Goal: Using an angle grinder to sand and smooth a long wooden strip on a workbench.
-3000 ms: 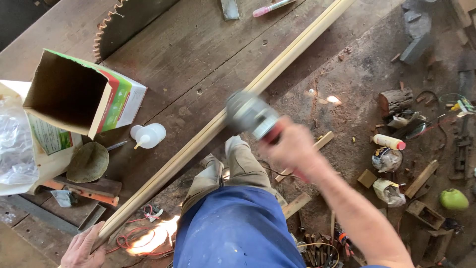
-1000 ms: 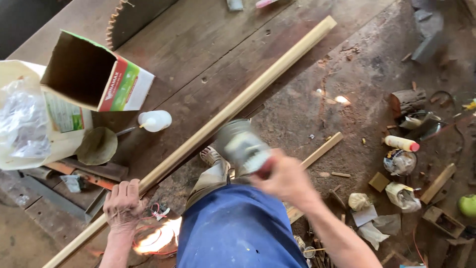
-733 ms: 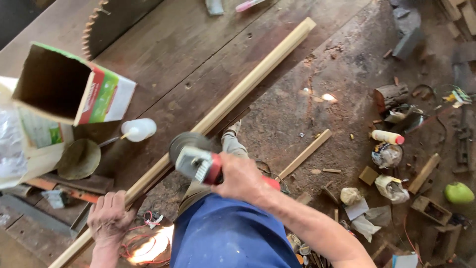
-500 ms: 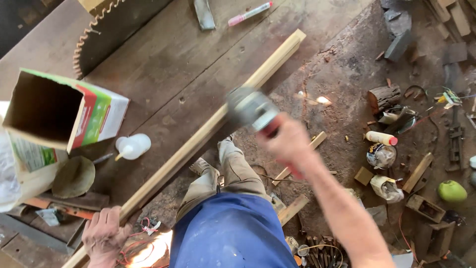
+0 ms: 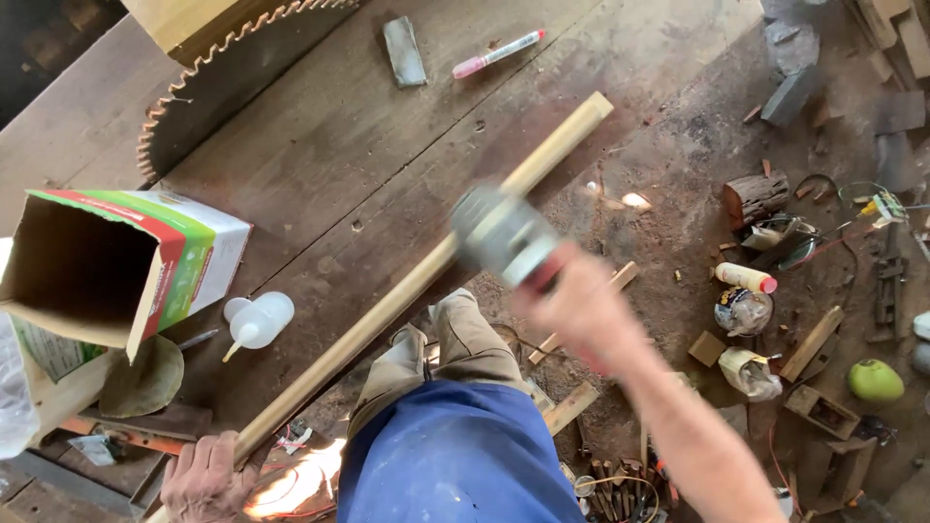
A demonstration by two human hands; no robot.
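Observation:
A long pale wooden strip [image 5: 407, 286] lies along the edge of a dark wooden workbench [image 5: 320, 165]. My left hand [image 5: 203, 476] grips its near end at the bottom left. My right hand [image 5: 579, 308] holds a grey power sander [image 5: 502, 235] with a red grip, blurred by motion, over the middle of the strip. Whether the tool touches the wood I cannot tell. My blue shirt and khaki trousers fill the bottom centre.
An open cardboard box [image 5: 116, 266] and a small white glue bottle [image 5: 257, 322] sit on the bench at left. A large circular saw blade [image 5: 223, 73], a grey block [image 5: 404, 50] and a pink marker [image 5: 497, 53] lie at the back. Wood offcuts, bottles and a green fruit [image 5: 874, 380] litter the floor at right.
My right hand swept the sander back and forth along the strip, down toward my left hand and then up to the middle. My left hand stayed on the strip's near end.

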